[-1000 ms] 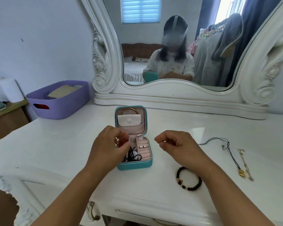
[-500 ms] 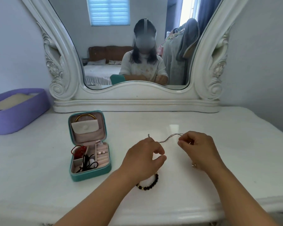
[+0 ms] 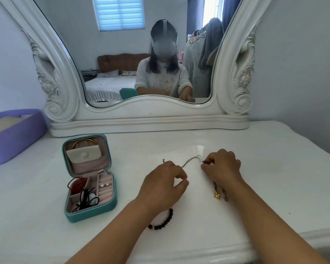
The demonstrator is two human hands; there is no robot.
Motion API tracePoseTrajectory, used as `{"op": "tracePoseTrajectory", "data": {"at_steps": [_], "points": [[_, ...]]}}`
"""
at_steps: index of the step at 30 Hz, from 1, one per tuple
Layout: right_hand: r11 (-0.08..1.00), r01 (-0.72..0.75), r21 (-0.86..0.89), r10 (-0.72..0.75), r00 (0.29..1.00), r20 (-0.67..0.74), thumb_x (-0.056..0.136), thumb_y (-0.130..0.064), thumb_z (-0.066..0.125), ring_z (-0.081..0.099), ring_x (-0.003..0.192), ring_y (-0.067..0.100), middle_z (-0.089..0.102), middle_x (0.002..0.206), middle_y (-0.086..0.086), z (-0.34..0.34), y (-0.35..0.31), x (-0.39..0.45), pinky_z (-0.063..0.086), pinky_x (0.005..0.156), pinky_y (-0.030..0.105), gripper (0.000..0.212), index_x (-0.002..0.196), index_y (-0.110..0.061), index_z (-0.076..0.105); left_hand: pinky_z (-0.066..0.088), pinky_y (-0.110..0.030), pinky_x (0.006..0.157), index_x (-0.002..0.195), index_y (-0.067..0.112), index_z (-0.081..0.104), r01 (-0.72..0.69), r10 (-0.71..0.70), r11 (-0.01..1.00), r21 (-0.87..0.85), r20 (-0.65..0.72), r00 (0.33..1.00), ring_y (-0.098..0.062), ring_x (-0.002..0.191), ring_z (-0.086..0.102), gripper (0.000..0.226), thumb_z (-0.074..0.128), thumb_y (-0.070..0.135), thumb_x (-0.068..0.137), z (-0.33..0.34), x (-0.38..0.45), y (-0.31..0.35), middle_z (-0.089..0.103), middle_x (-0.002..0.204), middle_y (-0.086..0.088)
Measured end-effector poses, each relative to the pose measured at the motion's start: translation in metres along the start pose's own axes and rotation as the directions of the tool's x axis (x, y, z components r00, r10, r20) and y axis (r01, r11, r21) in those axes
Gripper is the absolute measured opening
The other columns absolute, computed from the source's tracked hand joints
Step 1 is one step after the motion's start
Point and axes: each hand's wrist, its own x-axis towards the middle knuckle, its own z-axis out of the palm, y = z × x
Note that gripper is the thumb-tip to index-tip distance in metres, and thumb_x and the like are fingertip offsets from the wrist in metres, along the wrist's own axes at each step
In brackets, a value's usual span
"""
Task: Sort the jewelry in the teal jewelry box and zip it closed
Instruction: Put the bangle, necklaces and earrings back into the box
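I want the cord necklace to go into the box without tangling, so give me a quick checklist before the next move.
1. Teal jewelry box open, lid up: ok.
2. Left hand pinching the black cord necklace: ok.
3. Right hand pinching the cord's other part: ok.
4. Gold pendant free of the second chain beside it: cannot tell.
5. Free compartment in the box: cannot tell; the front one already holds a black cord.
6. Black bead bracelet clear of the cord: ok; it lies partly under the left forearm.
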Motion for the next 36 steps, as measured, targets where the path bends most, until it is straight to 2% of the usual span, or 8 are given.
{"op": "tracePoseTrajectory", "data": {"at_steps": [5, 9, 14, 16, 21, 27, 31, 36], "points": [[0.912, 0.060, 0.405, -0.113, 0.988, 0.107, 0.075, -0.018, 0.071, 0.054, 0.064, 0.009, 0.063, 0.074, -0.001, -0.021, -0.012, -0.020, 0.043, 0.061, 0.022, 0.011, 0.072, -0.008, 0.069, 0.046, -0.021, 0.077, 0.127, 0.036, 0.042, -0.002, -0.003, 0.994, -0.113, -0.039, 0.999, -0.005, 0.080, 0.055, 0.052, 0.064, 0.038, 0.080, 0.000, 0.002, 0.000, 0.037, 0.124, 0.026], [0.814, 0.076, 0.576, -0.238, 0.948, 0.212, 0.071, -0.014, 0.073, 0.064, 0.066, 0.010, 0.072, 0.071, 0.001, -0.038, -0.038, -0.042, 0.050, 0.063, 0.027, 0.006, 0.065, -0.014, 0.071, 0.048, -0.020, 0.077, 0.132, 0.042, 0.034, 0.038, -0.039, 0.892, -0.450, 0.009, 0.999, -0.003, 0.076, 0.058, 0.077, 0.077, 0.033, 0.069, -0.001, 0.004, 0.013, 0.044, 0.127, 0.027], [0.676, 0.138, 0.724, -0.345, 0.927, 0.145, 0.073, -0.006, 0.072, 0.062, 0.060, 0.018, 0.070, 0.068, 0.012, -0.054, -0.064, -0.051, 0.051, 0.060, 0.028, 0.006, 0.070, -0.002, 0.070, 0.052, -0.020, 0.066, 0.092, 0.023, 0.064, 0.083, -0.136, 0.685, -0.724, -0.015, 0.991, -0.007, 0.069, 0.063, 0.019, 0.065, 0.008, 0.080, -0.009, 0.002, 0.017, 0.070, 0.081, 0.006], [0.567, 0.133, 0.813, -0.323, 0.944, 0.071, 0.075, -0.004, 0.070, 0.055, 0.053, 0.012, 0.066, 0.061, 0.008, -0.057, -0.070, -0.051, 0.046, 0.053, 0.018, 0.007, 0.069, 0.000, 0.068, 0.044, -0.018, 0.059, 0.072, 0.027, 0.067, 0.071, -0.143, 0.706, -0.705, -0.043, 0.989, -0.005, 0.056, 0.053, 0.023, 0.057, 0.013, 0.087, -0.016, 0.000, 0.011, 0.067, 0.070, 0.002], [0.441, 0.091, 0.893, -0.176, 0.984, -0.013, 0.075, -0.007, 0.070, 0.048, 0.047, 0.002, 0.063, 0.056, -0.001, -0.048, -0.078, -0.047, 0.039, 0.046, 0.010, 0.006, 0.070, -0.004, 0.067, 0.035, -0.011, 0.052, 0.073, 0.018, 0.066, 0.042, -0.159, 0.694, -0.718, -0.096, 0.983, -0.005, 0.050, 0.040, 0.031, 0.045, 0.024, 0.095, -0.031, -0.009, -0.009, 0.055, 0.057, 0.009], [0.565, 0.035, 0.825, -0.192, 0.977, 0.090, 0.075, -0.013, 0.072, 0.047, 0.053, 0.008, 0.062, 0.064, 0.001, -0.019, -0.100, -0.058, 0.038, 0.048, 0.010, 0.011, 0.067, -0.008, 0.066, 0.036, -0.019, 0.055, 0.076, 0.008, 0.057, -0.028, -0.337, 0.227, -0.974, -0.105, 0.935, -0.006, 0.048, 0.042, 0.026, 0.050, 0.031, 0.085, -0.055, -0.020, -0.031, 0.070, 0.077, 0.009], [0.572, 0.025, 0.820, -0.324, 0.925, 0.198, 0.078, -0.012, 0.069, 0.054, 0.054, 0.008, 0.070, 0.100, -0.001, -0.006, -0.127, -0.072, 0.038, 0.057, 0.020, 0.019, 0.061, -0.016, 0.062, 0.047, -0.015, 0.048, 0.063, 0.013, 0.051, -0.102, -0.358, -0.041, -0.994, -0.081, 0.930, -0.006, 0.045, 0.048, 0.027, 0.050, 0.030, 0.083, -0.072, -0.028, -0.041, 0.073, 0.085, -0.004], [0.388, -0.169, 0.906, -0.430, 0.836, 0.341, 0.085, -0.004, 0.057, 0.061, 0.049, 0.016, 0.067, 0.075, 0.006, 0.004, -0.158, -0.085, 0.040, 0.047, 0.022, 0.021, 0.067, -0.011, 0.050, 0.052, -0.017, 0.052, 0.067, 0.012, 0.054, -0.129, -0.382, -0.103, -0.986, -0.081, 0.921, -0.008, 0.050, 0.056, 0.024, 0.050, 0.030, 0.082, -0.092, -0.041, -0.058, 0.065, 0.064, -0.004]]}}
